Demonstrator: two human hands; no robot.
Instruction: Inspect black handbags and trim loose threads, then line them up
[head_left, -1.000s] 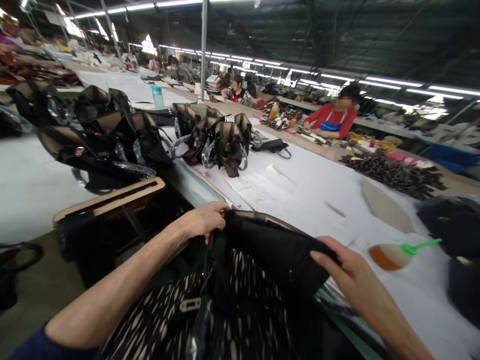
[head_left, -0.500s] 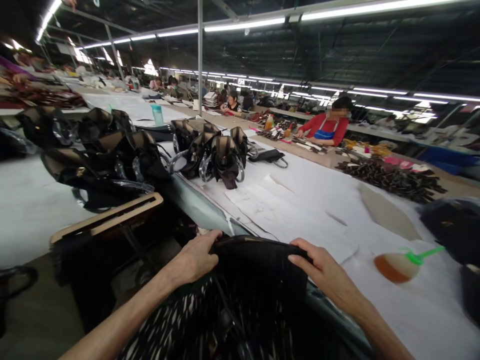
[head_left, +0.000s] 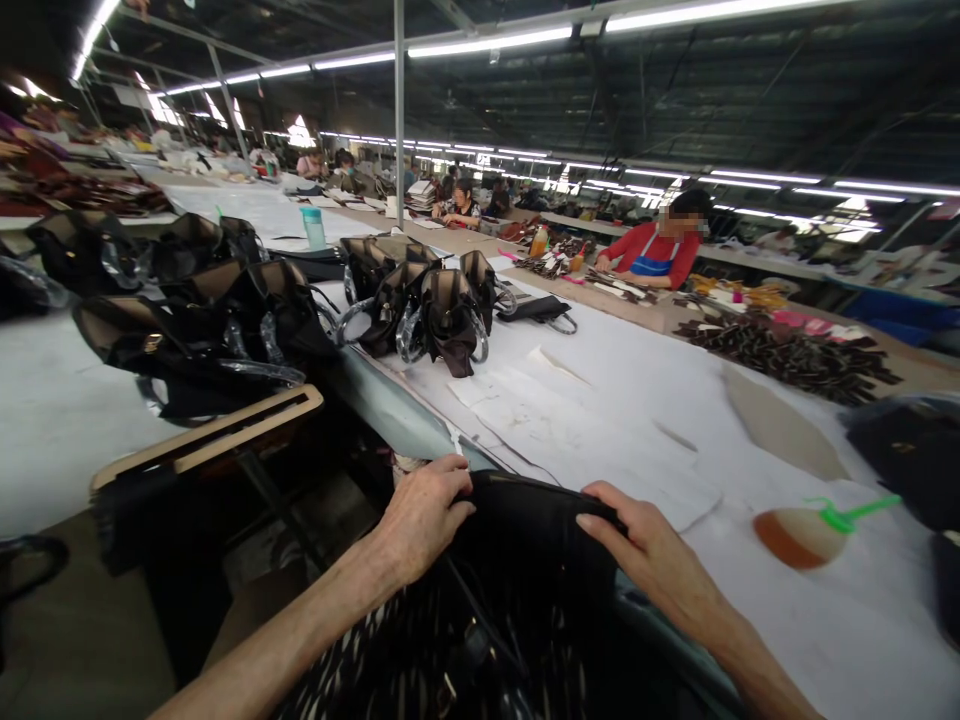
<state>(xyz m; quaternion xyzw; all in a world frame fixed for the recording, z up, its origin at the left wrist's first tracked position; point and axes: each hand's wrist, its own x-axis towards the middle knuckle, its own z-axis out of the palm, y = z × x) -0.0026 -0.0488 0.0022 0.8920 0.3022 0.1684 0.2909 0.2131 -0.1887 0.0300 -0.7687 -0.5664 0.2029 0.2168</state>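
A black bag (head_left: 525,530) is held up close to my body, its top edge running between my two hands. On the left part of that edge, my left hand (head_left: 431,515) pinches the rim between thumb and fingers. My right hand (head_left: 637,535) grips the same rim toward its right end, thumb on the near side. Below, the bag's lower part merges with dark patterned clothing, so its outline there is hard to make out. A light wooden frame (head_left: 247,430) on a stand is left of my left hand.
Several black handbags (head_left: 450,320) with plastic-wrapped handles stand on the white-covered table (head_left: 570,420). A squeeze bottle (head_left: 806,535) with amber liquid lies at right. A teal cup (head_left: 313,230) stands farther back. Across the table, a co-worker (head_left: 660,245) in red bends over dark strips (head_left: 795,355).
My left hand has shifted right along the rim, closer to my right hand. My right hand stays in nearly the same place on the bag.
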